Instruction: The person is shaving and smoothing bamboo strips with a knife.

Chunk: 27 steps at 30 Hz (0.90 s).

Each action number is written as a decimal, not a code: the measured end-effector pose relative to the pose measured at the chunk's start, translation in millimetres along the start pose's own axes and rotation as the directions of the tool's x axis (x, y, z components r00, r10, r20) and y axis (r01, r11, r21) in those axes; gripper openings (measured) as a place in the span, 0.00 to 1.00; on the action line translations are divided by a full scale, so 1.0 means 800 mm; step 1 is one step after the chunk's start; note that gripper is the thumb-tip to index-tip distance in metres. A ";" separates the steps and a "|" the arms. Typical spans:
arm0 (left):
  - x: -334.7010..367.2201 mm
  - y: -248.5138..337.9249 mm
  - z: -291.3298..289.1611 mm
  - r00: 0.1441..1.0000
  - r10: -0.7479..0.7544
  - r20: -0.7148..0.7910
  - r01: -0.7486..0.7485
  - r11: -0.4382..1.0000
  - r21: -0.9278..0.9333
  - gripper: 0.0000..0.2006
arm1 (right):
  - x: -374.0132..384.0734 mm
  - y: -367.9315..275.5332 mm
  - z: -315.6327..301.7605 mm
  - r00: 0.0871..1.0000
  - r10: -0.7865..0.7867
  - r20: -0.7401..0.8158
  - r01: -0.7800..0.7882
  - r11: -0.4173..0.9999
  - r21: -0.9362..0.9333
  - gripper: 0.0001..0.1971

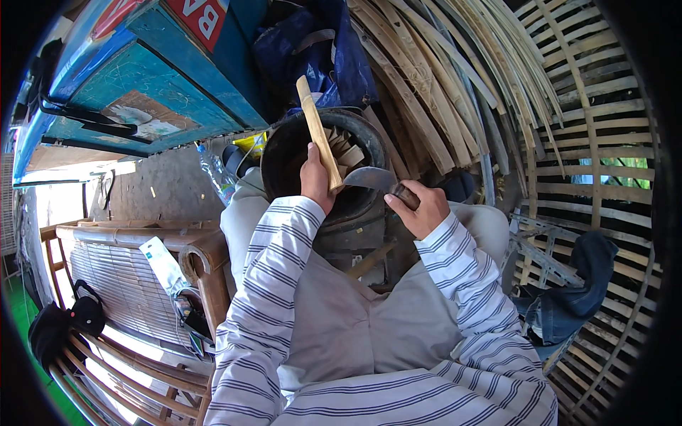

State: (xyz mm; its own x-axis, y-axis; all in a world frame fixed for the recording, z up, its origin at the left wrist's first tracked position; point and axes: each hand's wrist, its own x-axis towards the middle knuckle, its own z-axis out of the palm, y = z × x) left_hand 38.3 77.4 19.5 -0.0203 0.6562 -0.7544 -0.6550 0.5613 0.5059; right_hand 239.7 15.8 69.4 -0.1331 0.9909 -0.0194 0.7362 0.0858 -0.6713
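My left hand (317,179) is closed round the lower part of a pale bamboo strip (317,128), which slants up and away over a round black tub (273,153). In my right hand (420,209) is the dark wooden handle of a knife with a broad curved blade (368,177). The blade points left, its tip close to the strip's lower end by my left hand; whether they touch I cannot tell. Cut pale pieces (344,153) lie inside the tub, below both hands.
Long bamboo strips (419,85) are piled at the far right, beside a woven bamboo wall (582,135). A blue cabinet (170,92) and a blue plastic bag (312,53) stand beyond the tub. Left are a plastic bottle (215,174) and a bamboo bench (128,234); dark cloth (575,291) hangs at right.
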 end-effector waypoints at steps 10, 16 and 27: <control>-0.002 -0.001 0.002 1.000 0.011 -0.018 -0.011 1.000 0.013 0.21 | 0.001 0.001 0.002 1.000 0.008 0.010 -0.008 1.000 0.007 0.21; 0.002 -0.003 -0.002 1.000 0.013 -0.016 -0.012 1.000 0.020 0.22 | 0.001 0.000 0.001 1.000 0.012 -0.001 -0.012 1.000 -0.027 0.22; 0.006 -0.016 -0.001 0.989 0.146 0.015 -0.146 0.980 0.132 0.23 | 0.003 0.011 0.016 0.988 0.154 0.007 -0.154 0.987 0.055 0.23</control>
State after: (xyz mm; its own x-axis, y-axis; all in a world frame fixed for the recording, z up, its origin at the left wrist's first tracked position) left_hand 46.2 72.8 9.1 -0.1043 0.7382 -0.6665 -0.5396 0.5209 0.6614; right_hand 237.8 17.6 54.0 -0.0228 0.9916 -0.1272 0.7106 -0.0734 -0.6998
